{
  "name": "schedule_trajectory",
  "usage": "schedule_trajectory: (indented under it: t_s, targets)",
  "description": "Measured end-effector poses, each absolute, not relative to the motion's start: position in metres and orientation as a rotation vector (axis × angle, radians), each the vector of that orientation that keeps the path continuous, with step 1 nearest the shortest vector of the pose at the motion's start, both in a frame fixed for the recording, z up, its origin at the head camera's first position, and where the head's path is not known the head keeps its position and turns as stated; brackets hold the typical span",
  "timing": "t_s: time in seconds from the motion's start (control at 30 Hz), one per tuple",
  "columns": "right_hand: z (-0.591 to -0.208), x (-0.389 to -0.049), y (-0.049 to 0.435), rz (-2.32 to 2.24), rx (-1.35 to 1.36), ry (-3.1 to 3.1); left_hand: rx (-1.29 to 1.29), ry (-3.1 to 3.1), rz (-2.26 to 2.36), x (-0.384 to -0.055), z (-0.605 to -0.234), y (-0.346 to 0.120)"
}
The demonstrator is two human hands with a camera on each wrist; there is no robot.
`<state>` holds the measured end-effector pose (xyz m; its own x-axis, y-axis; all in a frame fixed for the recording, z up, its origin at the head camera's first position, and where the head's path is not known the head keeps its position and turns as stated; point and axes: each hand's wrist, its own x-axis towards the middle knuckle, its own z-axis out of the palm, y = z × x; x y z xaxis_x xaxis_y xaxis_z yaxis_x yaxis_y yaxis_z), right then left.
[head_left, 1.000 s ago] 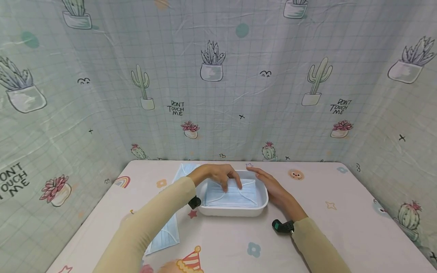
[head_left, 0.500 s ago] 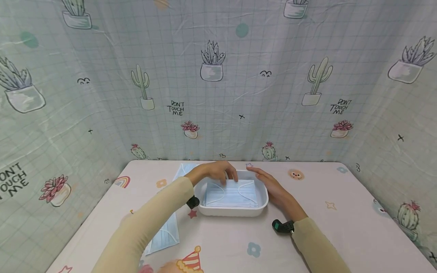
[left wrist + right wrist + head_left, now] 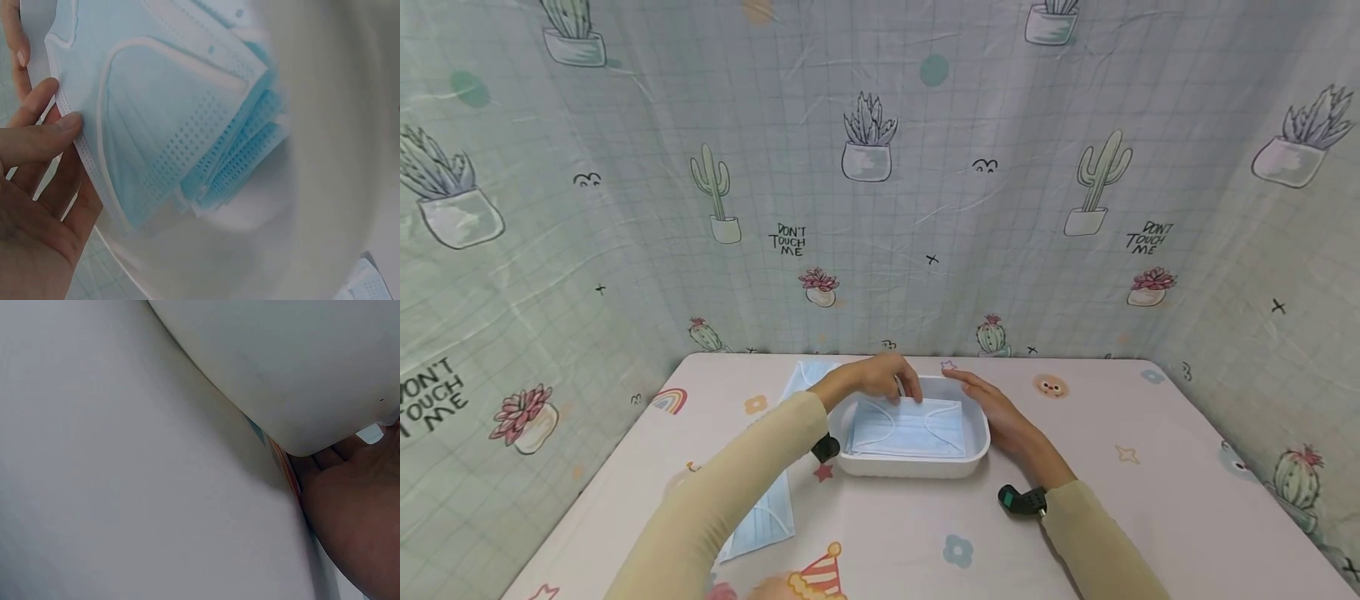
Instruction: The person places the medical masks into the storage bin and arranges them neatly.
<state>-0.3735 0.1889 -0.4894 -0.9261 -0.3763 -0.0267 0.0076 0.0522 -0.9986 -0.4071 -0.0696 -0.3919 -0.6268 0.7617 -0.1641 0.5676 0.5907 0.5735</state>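
Observation:
A white plastic tub (image 3: 910, 468) holds a stack of light blue face masks. My left hand (image 3: 880, 377) reaches over the tub's back left. In the left wrist view, the thumb and fingers of that hand (image 3: 47, 169) pinch the edge of the top face mask (image 3: 162, 106), whose white ear loop curves across it. Further masks (image 3: 244, 162) lie beneath, their edges fanned. My right hand (image 3: 1003, 421) rests along the tub's right side with its fingers straight. In the right wrist view, its palm (image 3: 356, 506) lies beside the tub wall (image 3: 294, 381).
More face masks (image 3: 763, 521) lie on the table left of the tub, partly under my left forearm. Another mask part (image 3: 808, 373) shows behind that forearm. A patterned cloth (image 3: 880, 275) hangs around the back and sides of the table (image 3: 1105, 517).
My left hand has drawn back from the middle of the top mask to its far edge. The right hand and the tub have stayed in place.

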Motion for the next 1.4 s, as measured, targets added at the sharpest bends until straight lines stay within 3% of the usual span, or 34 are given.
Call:
schedule_trajectory:
  t_s: [1.4]
  targets:
    - [-0.4895,-0.3732,0.1886,-1.975,-0.370,2.025,1.036,2.456,0.615,-0.4078,-0.4002,-0.0719]
